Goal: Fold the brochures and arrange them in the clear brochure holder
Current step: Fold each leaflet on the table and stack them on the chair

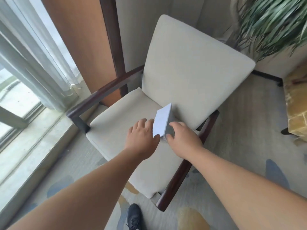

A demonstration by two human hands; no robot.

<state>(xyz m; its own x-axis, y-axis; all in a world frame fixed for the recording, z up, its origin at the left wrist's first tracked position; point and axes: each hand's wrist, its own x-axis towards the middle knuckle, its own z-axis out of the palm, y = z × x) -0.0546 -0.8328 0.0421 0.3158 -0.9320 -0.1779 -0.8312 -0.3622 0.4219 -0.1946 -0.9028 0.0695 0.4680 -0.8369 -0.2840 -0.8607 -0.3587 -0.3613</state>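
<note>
A thick stack of white brochures (162, 122) stands tilted on the seat of a cream armchair (123, 123), leaning against the backrest. My right hand (182, 138) grips the stack's near right corner, thumb and fingers curled around its edge. My left hand (141, 136) reaches in from the left with fingers extended; its thumb touches the stack's lower left corner. No clear brochure holder is in view.
The armchair has dark wooden armrests (103, 95) on both sides. A window with sheer curtains (33, 63) runs along the left. A leafy plant (272, 22) stands at the back right, and a yellowish stone-topped table (295, 105) at the right edge. My black shoe (134, 216) is on the carpet.
</note>
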